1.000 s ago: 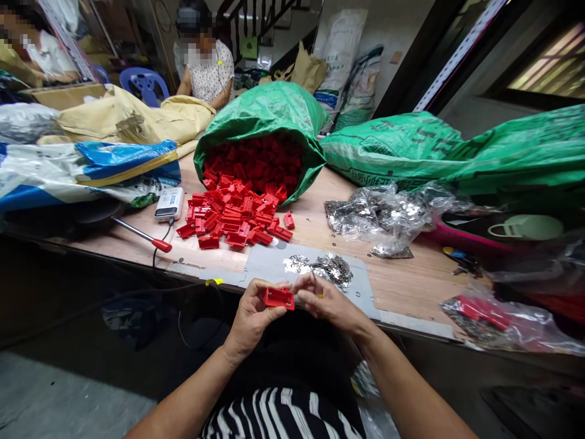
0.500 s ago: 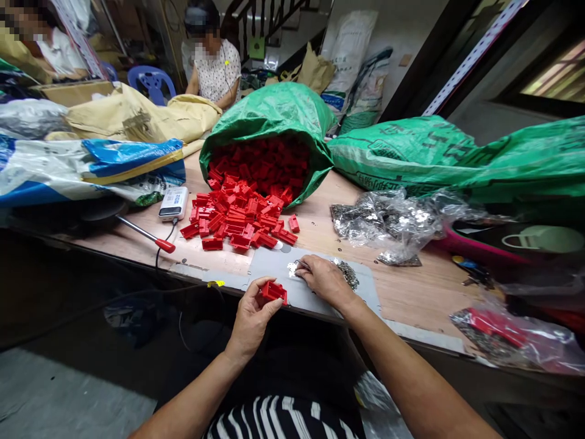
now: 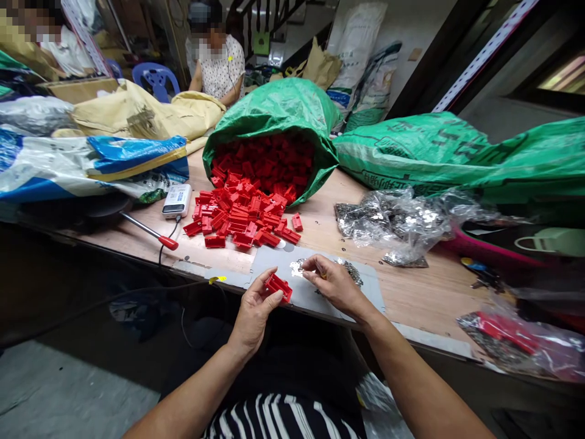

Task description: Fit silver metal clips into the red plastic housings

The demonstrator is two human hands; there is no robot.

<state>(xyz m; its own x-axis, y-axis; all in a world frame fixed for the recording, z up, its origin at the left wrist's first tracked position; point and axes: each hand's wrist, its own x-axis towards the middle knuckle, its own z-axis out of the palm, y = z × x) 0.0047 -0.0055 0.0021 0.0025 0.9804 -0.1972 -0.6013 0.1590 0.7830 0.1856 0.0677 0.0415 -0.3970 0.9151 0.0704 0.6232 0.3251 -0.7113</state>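
Two green woven sacks dominate the long wooden workbench: one lies stretched along the right side, and the other lies tipped on its side with its mouth towards the person, packed with red plastic parts. More of these parts spill from it in a loose heap on the wood. Further back, a seated co-worker faces this way beyond the sack, and a blue plastic chair stands off to the left. To the right of the heap lies a crumpled clear plastic bag of silvery metal pieces; left of it are a white battery pack and a red-handled screwdriver. At the bench's front edge is a grey mat, with a small pile of silvery metal bits on it. Both hands are raised just over the mat, close together but not touching. The left hand grips one red plastic part between thumb and fingers, right over the mat's edge. The right hand is beside the metal bits, its fingertips pinched together — whatever they hold, if anything, is too small to tell.
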